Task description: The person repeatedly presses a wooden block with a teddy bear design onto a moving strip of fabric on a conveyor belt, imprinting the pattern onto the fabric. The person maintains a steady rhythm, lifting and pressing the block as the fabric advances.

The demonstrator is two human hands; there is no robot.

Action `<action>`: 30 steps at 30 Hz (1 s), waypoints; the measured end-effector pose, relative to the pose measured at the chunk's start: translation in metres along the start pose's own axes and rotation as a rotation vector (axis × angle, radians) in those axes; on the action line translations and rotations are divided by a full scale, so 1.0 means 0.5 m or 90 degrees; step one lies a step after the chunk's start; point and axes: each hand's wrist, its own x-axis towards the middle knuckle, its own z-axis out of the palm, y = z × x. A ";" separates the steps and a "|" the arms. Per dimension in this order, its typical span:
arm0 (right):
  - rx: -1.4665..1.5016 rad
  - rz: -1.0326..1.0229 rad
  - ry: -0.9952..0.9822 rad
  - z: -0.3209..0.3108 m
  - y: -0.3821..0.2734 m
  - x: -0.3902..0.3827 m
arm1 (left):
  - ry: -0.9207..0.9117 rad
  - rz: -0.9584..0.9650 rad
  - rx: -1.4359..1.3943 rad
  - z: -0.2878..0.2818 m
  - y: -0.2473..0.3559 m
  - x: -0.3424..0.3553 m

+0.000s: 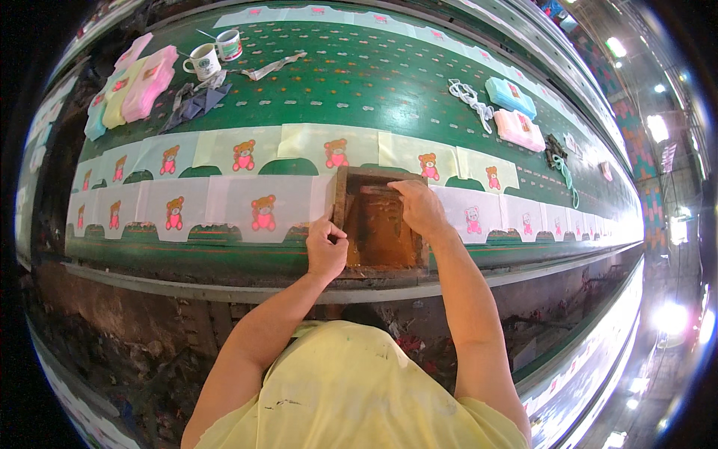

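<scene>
A wooden screen printing frame lies over the near row of fabric pieces, its inside smeared with brown-orange ink. My left hand is closed on the frame's left side wall. Inside the frame, near its far end, my right hand grips what looks like a squeegee, partly hidden by shadow and fingers. To the left, pale fabric pieces carry brown bears with pink hearts, such as this printed bear. On the right, a bear print shows pink parts and outlines without brown.
The long green table has a raised near rail. Two mugs, a crumpled dark cloth and stacked pastel fabric sit at far left. At right are more fabric stacks, a white rope and a green cord.
</scene>
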 end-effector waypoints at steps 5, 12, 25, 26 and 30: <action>0.033 -0.038 -0.019 -0.002 0.015 0.004 | -0.044 -0.034 0.016 -0.008 0.003 -0.002; -0.005 -0.154 -0.056 -0.007 0.043 -0.018 | -0.071 -0.096 0.000 -0.008 0.008 -0.005; -0.018 -0.233 -0.056 0.012 -0.028 -0.233 | -0.070 -0.138 0.010 -0.026 -0.018 -0.017; -0.023 -0.231 -0.064 0.011 -0.031 -0.243 | -0.075 -0.178 0.021 -0.025 0.019 -0.007; -0.002 -0.223 -0.057 0.011 -0.039 -0.250 | -0.083 -0.189 0.038 -0.039 0.003 -0.012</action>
